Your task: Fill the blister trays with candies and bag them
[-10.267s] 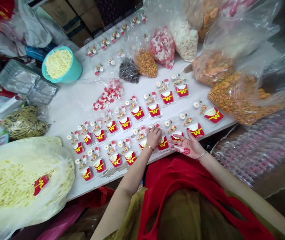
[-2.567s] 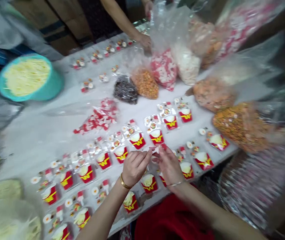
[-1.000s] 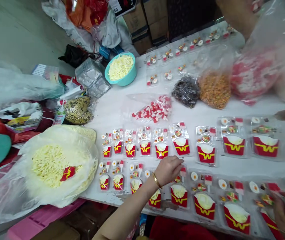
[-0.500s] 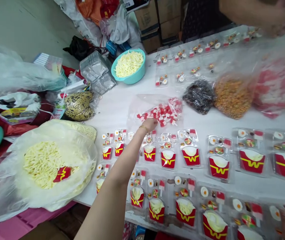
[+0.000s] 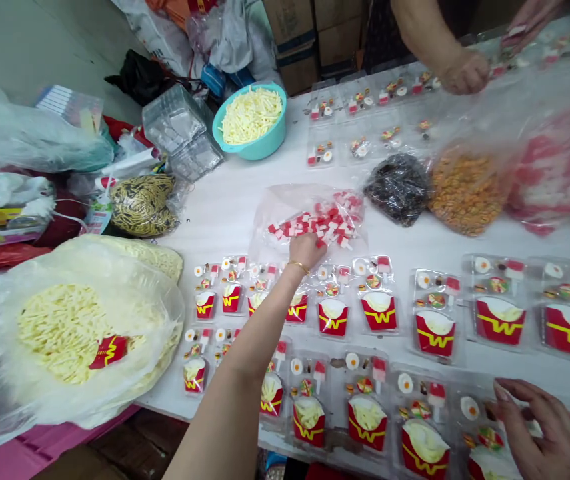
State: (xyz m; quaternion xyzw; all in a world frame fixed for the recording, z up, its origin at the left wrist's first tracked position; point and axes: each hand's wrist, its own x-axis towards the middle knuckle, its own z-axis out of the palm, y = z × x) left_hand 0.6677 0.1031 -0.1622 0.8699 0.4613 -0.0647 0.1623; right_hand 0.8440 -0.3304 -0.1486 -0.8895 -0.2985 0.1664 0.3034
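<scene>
Finding one, position. The toy popsicles [image 5: 333, 223], a loose red-and-white heap, lie at 1 o'clock from my left hand [image 5: 307, 250], right at its far side. The heap is longer than it is deep; its long axis runs from between 8 and 9 o'clock to between 2 and 3. A clear bag [image 5: 275, 198] lies about it; which pieces are under the film and which on top cannot be made out. My left hand is by far the nearer. From the heap, my right hand [image 5: 539, 427] is well apart, between 4 and 5 o'clock.

Finding two, pose. My left forearm passes above the clear trays [image 5: 437, 280] and points to 1 o'clock, bracelet [image 5: 298, 267] at the wrist, fingers bent down at the heap's near edge. Their tips are hidden, so I cannot determine whether they pinch a popsicle. My right hand is spread, thumb apart from curved fingers, near a toy fried egg [image 5: 469, 408] between 9 and 10 o'clock; its palm is not visible.

Surroundings, from my left hand: bag of dark pieces [image 5: 399, 189] at 2 o'clock; blue basin [image 5: 265, 145] at 11; a co-worker's hand [image 5: 466, 71] between 1 and 2, well apart.
</scene>
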